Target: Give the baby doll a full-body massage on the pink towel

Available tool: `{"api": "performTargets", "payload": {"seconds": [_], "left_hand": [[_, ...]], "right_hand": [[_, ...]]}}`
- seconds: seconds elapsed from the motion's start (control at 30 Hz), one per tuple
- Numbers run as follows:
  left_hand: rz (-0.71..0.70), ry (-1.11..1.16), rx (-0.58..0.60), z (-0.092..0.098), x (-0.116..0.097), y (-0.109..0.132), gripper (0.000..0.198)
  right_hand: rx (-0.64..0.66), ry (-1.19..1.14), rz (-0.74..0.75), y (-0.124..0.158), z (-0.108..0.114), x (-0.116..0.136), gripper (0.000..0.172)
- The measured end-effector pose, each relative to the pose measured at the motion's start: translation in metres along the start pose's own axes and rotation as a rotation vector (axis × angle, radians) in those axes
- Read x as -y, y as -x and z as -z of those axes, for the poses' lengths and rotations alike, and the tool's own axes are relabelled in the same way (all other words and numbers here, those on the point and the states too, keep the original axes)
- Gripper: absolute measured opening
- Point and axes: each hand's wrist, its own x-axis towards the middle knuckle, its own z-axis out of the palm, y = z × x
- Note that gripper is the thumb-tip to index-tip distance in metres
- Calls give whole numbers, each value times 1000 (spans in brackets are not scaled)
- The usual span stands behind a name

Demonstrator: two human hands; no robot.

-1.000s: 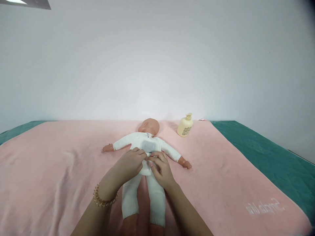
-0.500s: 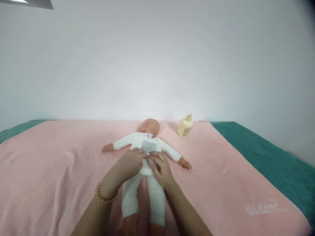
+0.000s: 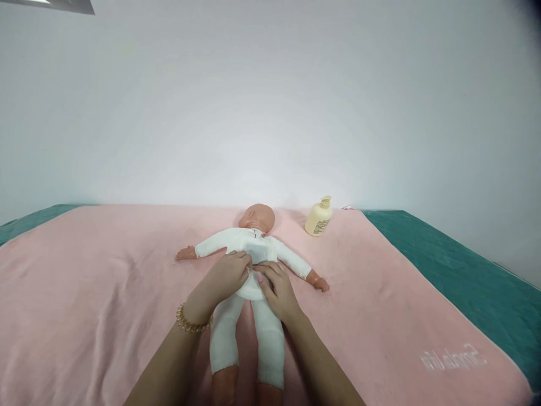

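A baby doll (image 3: pixel 226 316) with a tan head, hands and lower legs and white cloth limbs lies on a pink blanket. Its head is turned to the left and its arms are spread. A grey rectangular panel (image 3: pixel 257 251) shows on its upper torso. Fingers curled and tips together, my left hand (image 3: pixel 228 275) rests at the middle of the doll's torso; anything pinched there is hidden. My right hand (image 3: pixel 276 290) lies on the torso's right side, fingers stretched towards the left fingertips and thumb apart. The two hands nearly meet.
A cream pump bottle (image 3: pixel 319 219) stands beyond the doll's right-hand arm. The pink blanket (image 3: pixel 380 316) bears pale lettering and covers a green surface (image 3: pixel 443 248) that shows at both sides. A white wall (image 3: pixel 270 113) rises directly behind.
My left wrist and its beaded bracelet have moved up and to the right. My right hand and the doll have hardly shifted.
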Motion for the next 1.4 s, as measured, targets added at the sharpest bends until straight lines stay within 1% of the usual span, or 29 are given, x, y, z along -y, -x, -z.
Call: {"api": "performTargets", "payload": {"seconds": [0.1, 0.13, 0.2, 0.27, 0.3, 0.33, 0.4, 0.47, 0.57, 0.7, 0.77, 0.87, 1.03, 1.27, 1.4], "left_hand": [[-12, 75, -62, -3, 6, -6, 24], [-15, 95, -113, -5, 8, -8, 24], [-7, 110, -251, -9, 15, -11, 26], [-1, 97, -362, -14, 22, -14, 29], [-7, 87, -390, -17, 25, -16, 31], [-15, 76, -402, -21, 29, -17, 33], [-27, 51, -401, -26, 34, -20, 36], [-39, 35, -392, -31, 39, -22, 37], [-46, 40, -364, -34, 41, -24, 35], [-4, 32, -338, -36, 39, -24, 32], [11, 23, -334, -35, 38, -24, 31], [7, 18, -332, -35, 37, -24, 31], [-5, -8, -360, -39, 39, -25, 39], [3, -31, -305, -45, 45, -26, 43], [13, -32, -299, -45, 46, -26, 43]], "right_hand": [[-37, -62, -4, -7, 3, 0, 26], [-70, -91, -11, -12, 6, -1, 27], [-162, -125, -42, -25, 11, -3, 30], [-224, -102, -84, -42, 15, -7, 32], [-217, -75, -102, -51, 17, -10, 32], [-183, -50, -114, -60, 18, -13, 33], [-93, -29, -113, -74, 17, -19, 34], [-29, -45, -88, -80, 13, -23, 35], [10, -35, -64, -78, 5, -24, 37], [38, 34, -53, -69, 0, -23, 35], [38, 45, -43, -67, -1, -22, 34], [-6, 32, -47, -66, -2, -22, 34], [-98, 120, -62, -61, -1, -21, 35], [-31, 191, -88, -60, -2, -22, 40], [-21, 197, -98, -60, -2, -20, 39]]}}
